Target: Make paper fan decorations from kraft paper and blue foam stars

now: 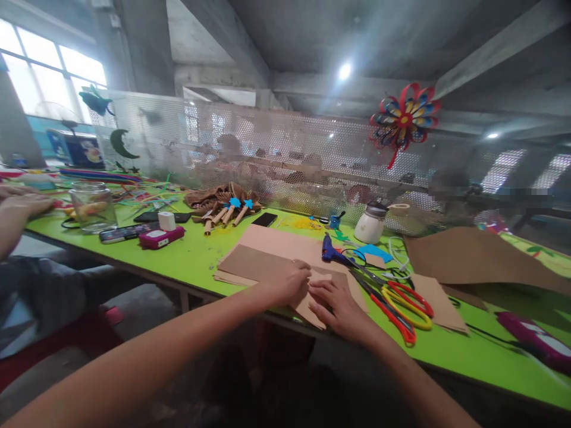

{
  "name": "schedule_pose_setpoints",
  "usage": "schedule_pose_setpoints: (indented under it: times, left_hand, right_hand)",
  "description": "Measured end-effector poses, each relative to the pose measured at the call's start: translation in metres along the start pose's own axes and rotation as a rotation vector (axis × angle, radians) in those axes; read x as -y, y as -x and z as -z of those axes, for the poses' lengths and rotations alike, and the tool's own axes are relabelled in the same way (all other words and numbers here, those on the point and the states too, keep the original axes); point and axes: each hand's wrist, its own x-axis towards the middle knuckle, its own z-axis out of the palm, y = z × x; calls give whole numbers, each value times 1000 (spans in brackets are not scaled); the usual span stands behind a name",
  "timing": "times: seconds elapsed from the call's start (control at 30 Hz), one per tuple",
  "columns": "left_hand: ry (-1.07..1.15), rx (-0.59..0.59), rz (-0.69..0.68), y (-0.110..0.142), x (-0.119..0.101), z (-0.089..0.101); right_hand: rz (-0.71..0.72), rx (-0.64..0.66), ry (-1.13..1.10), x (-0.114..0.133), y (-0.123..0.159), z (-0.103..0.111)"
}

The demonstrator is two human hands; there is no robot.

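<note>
My left hand (292,283) is closed at the edge of a brown kraft paper piece (250,262), fingers curled at the paper. Beside it my right hand (339,307) lies with fingers stretched over a folded brown flap (307,310) at the table's front edge. The two hands' fingertips nearly meet, and the crease between them is partly hidden. Under this piece, pinkish-brown sheets (279,239) are stacked. Just right of my right hand are red-and-yellow-handled scissors (408,306) and a cutter with a red-orange handle (392,321). A blue glue gun (330,249) lies behind the hands.
A white jar (372,224) stands behind the glue gun. Large curved brown paper (473,255) and a purple power strip (535,339) are at right. To the left are a phone (264,220), brown paper rolls (227,215), a glass jar (93,208) and a co-worker's hand (27,201).
</note>
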Motion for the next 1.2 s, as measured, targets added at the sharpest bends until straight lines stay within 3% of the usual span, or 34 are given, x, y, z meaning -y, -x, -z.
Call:
schedule_pose_setpoints:
  times: [0.1, 0.3, 0.73, 1.2]
  left_hand:
    - [-61, 57, -71, 5, -1, -9]
    - [-196, 19, -131, 13, 1, -17]
    - [-192, 44, 42, 15, 1, -21]
    - [-177, 204, 51, 7, 1, -5]
  right_hand:
    - [-15, 12, 5, 0, -1, 0]
    - [-5, 18, -2, -3, 0, -1]
    - [-120, 43, 79, -36, 8, 1]
    - [-130, 174, 232, -9, 8, 21]
